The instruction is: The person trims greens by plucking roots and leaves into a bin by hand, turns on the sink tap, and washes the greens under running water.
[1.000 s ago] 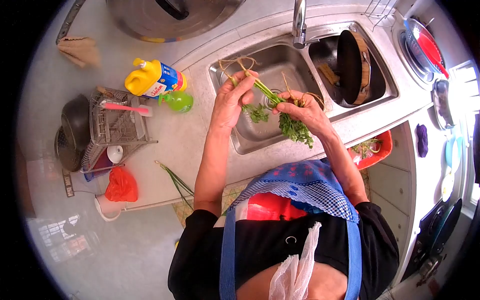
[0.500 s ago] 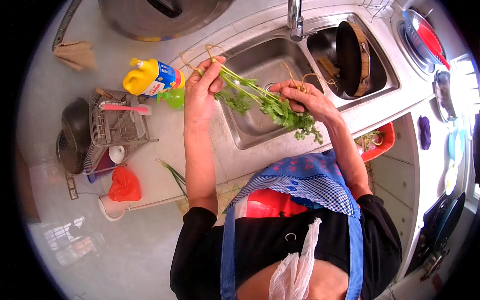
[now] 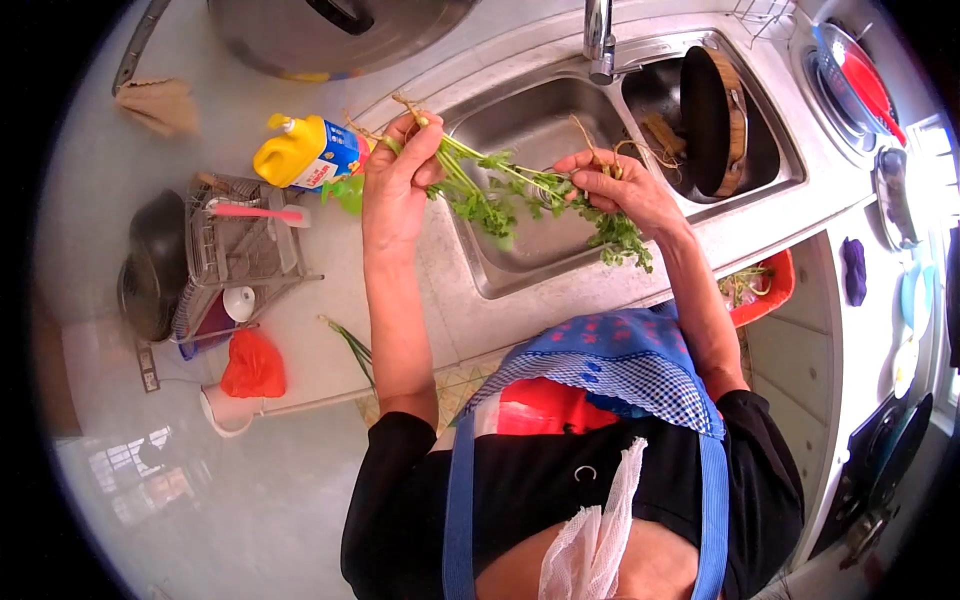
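Leafy green coriander [image 3: 487,208] with thin roots stretches between my two hands above the left basin of the steel sink [image 3: 480,270]. My left hand [image 3: 402,180] pinches its stems close to the pale roots, which poke out past the fingertips. Closed round more of the coriander, my right hand [image 3: 630,190] has brown roots sticking up over its fingers and leaves hanging below it. The leaves between the hands are spread loosely. Part of the stems is hidden inside each hand.
A chrome faucet [image 3: 598,50] rises behind the sink. In the right basin stands a dark pan [image 3: 708,120]. Left of my left hand are a yellow detergent bottle [image 3: 300,152], a wire rack [image 3: 240,235] and a red bag [image 3: 252,364]. An orange-red container [image 3: 770,285] holds greens at the right.
The coriander between my hands has spread apart, with leaves now hanging nearer my left hand. My right hand has turned slightly and shifted a little right. Both hands keep their grip.
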Available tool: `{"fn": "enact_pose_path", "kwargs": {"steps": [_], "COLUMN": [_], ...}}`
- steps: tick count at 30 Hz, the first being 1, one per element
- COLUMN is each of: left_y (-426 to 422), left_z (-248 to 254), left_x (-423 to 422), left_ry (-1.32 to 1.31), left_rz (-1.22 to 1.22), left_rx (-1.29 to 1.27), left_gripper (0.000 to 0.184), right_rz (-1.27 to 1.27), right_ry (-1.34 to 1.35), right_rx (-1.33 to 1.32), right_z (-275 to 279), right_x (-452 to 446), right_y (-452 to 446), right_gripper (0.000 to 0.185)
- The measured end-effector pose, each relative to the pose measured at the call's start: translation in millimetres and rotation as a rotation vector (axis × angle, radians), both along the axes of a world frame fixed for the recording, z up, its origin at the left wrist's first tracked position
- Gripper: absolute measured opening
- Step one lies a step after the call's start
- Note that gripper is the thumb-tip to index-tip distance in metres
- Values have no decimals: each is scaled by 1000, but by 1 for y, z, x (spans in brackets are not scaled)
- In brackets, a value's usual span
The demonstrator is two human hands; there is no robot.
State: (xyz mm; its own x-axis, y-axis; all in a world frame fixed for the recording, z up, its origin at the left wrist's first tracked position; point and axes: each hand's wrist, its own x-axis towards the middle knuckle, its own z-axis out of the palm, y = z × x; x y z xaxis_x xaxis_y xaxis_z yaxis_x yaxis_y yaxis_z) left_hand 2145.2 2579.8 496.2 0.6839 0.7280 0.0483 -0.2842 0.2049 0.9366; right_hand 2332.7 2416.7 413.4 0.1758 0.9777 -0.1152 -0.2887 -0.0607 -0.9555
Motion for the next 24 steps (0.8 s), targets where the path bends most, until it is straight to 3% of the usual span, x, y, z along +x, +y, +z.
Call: {"fn": "enact_pose_path", "kwargs": {"steps": [7,11,13,24], "left_y": [-9,-10,-10,-10], "left_z": [7,7,7,7], "left_x": [11,15,18,16], "left_ry": [11,-7,-11,39], "left_rz": [63,98,111,170], "left_rx": [49,58,66,91], "left_gripper": [12,14,14,16], "right_rz": [-145,-126,-165,-44], "right_ry": [-213,-90,-233,-103], "right_rx": [64,96,195,137], "right_z": [4,13,10,16], "right_x": [-5,-21,-31,-41], "right_y": [6,7,12,20], "right_gripper": [22,21,23,22]}}
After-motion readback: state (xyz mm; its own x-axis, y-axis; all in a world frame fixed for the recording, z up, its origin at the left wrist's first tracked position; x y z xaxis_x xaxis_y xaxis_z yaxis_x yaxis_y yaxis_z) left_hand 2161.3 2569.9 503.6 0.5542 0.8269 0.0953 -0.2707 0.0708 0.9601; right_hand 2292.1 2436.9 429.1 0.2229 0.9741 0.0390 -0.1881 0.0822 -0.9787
